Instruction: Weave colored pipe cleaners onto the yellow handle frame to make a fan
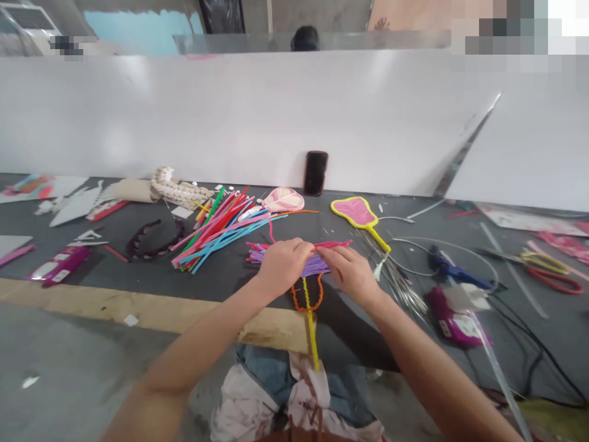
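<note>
My left hand (288, 261) and my right hand (350, 273) meet at the middle of the table, fingertips pinched close together. Between them runs a pink pipe cleaner (340, 244), gripped by both. Just beneath lies a bundle of purple pipe cleaners (317, 266), partly covered by my left hand. An orange twisted pipe cleaner loop (321, 296) and a yellow twisted stem (312, 337) extend from below the bundle toward my lap. Where they join the bundle is hidden. Beyond my hands is a yellow-edged, pink fan-shaped piece (354, 212) with a yellow handle.
Many-coloured pipe cleaners (216, 233) are heaped to the left, near a dark braided headband (154, 239). A phone (315, 173) leans on the white partition (230, 116). At right are a blue glue gun (460, 270), scissors (547, 264), wires (405, 288) and a magenta packet (453, 319).
</note>
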{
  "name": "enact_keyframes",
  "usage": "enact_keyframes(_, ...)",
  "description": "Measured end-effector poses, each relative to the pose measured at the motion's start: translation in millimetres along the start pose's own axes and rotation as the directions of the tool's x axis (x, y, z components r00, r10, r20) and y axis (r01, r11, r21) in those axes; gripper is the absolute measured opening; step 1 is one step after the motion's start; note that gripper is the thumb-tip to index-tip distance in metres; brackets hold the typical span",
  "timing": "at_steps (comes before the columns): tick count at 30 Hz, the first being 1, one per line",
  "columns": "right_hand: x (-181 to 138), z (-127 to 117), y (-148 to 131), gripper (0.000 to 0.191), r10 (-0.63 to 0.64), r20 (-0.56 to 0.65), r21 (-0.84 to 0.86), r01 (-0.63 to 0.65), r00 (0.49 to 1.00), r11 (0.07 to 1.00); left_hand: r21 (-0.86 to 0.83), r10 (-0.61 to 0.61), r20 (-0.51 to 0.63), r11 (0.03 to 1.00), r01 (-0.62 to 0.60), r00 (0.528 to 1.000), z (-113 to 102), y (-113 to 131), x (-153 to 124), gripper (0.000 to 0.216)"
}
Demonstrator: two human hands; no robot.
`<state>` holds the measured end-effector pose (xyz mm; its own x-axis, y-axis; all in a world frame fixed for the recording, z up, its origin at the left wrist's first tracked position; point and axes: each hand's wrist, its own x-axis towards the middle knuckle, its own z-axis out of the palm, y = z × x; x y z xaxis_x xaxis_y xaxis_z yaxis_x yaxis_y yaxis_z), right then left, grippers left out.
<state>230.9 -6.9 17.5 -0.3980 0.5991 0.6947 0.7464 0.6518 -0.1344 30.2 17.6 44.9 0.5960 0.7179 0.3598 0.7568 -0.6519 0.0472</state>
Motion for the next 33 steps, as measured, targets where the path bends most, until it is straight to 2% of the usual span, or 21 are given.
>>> enact_keyframes(5,-6.1,-1.5,22.9,0.024,0.066,0.067,-0.117,-0.058,0.996,0.991,0.020,0.009,-0.011,1.000,-0.009,1.000,4.3,-29.5,-3.9,0.018)
enact_keyframes(10,-0.6,18.1,10.3,0.028,0.064,0.092,0.110,-0.073,0.994,0.991,-0.074,0.030,-0.113,0.997,-0.039,0.993,24.0,-27.3,-8.6,0.022)
enact_keyframes(13,-3.8,10.0,14.0,0.022,0.080,0.193,0.160,-0.111,0.978,0.981,-0.091,0.050,-0.112,0.994,-0.061,0.992,28.4,-26.9,-14.8,0.017)
enact_keyframes(15,-8.4,-2.1,21.9,0.017,0.092,0.313,0.188,-0.156,0.945,0.970,-0.095,0.082,-0.068,0.992,-0.088,0.994,29.8,-29.1,-19.3,0.010)
enact_keyframes(19,-16.5,-15.1,28.9,0.015,0.083,0.484,0.082,-0.140,0.871,0.987,-0.104,0.148,0.037,0.984,-0.144,0.988,34.9,-29.0,-24.8,0.006)
enact_keyframes(22,-18.4,-10.3,21.9,0.018,0.096,0.509,-0.022,-0.098,0.855,0.995,-0.098,0.136,0.087,0.987,-0.127,0.987,38.1,-25.9,-25.1,0.006)
enact_keyframes(27,-17.0,2.1,6.7,0.021,0.083,0.521,-0.057,-0.062,0.849,0.996,-0.099,0.138,0.131,0.987,-0.125,0.982,40.6,-23.7,-22.9,0.008)
enact_keyframes(33,-17.1,11.4,-1.9,0.020,0.134,0.503,-0.060,-0.120,0.854,0.991,-0.098,0.102,0.139,0.991,-0.088,0.985,43.6,-21.7,-21.3,0.008)
